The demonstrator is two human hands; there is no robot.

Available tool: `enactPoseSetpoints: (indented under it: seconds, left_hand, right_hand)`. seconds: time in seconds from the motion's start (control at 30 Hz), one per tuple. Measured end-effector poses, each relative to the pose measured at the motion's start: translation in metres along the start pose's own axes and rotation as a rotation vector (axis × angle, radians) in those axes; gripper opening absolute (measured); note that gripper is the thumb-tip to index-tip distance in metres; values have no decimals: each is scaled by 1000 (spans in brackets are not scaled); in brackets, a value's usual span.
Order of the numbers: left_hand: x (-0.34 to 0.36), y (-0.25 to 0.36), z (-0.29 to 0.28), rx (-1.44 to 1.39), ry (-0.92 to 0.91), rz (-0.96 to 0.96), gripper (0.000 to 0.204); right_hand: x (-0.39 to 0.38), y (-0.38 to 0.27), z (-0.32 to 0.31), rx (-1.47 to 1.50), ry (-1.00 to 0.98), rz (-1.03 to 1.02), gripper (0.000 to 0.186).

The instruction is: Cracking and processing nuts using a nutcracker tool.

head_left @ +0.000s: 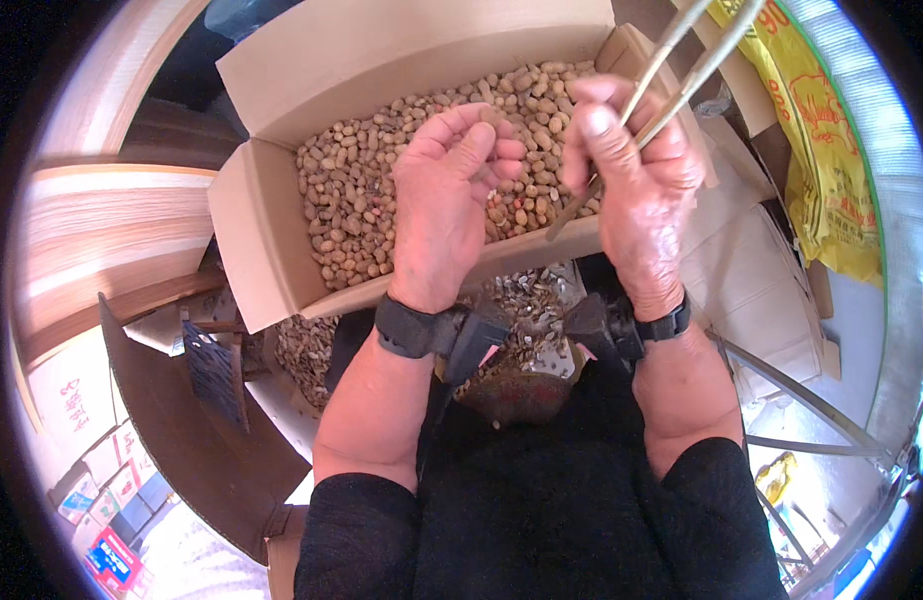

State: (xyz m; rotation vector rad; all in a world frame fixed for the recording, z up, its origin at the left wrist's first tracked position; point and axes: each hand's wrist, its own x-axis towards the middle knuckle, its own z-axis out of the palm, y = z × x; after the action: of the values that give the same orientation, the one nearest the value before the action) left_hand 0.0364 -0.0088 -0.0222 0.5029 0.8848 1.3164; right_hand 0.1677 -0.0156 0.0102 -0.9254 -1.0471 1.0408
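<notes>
A cardboard box (541, 245) full of unshelled peanuts (356, 180) stands in front of me. Over its middle is my left hand (443, 195), fingers curled in and thumb pressed to the index finger. A small brown peanut (489, 117) appears to be pinched at those fingertips. My right hand (636, 190) is above the box's right side, closed around a pair of long thin wooden sticks (696, 65). Their upper ends rise to the upper right. A lower end slants down near the box's front wall. A few reddish kernels show among the peanuts.
Broken shells lie in a container (526, 395) between my legs, with more shells (306, 350) at left. A brown cardboard flap (181, 420) stands lower left. A yellow printed bag (821, 130) hangs at right, above flattened cardboard (751, 290) and a metal frame (811, 400).
</notes>
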Motion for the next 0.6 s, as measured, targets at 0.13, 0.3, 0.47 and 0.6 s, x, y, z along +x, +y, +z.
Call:
enactPoseSetpoints:
  seconds: [0.13, 0.3, 0.47, 0.6]
  left_hand:
    - [-3, 0, 0, 1, -26, 22, 16]
    - [-8, 5, 3, 116, -46, 112, 18]
    - [-7, 3, 2, 101, -55, 203, 13]
    - [-8, 6, 4, 109, -72, 221, 9]
  right_hand:
    - [-10, 10, 1, -120, -64, 183, 18]
    - [-3, 11, 1, -368, -48, 169, 22]
    - [5, 17, 1, -807, -85, -225, 26]
    - [4, 10, 3, -932, -136, -271, 27]
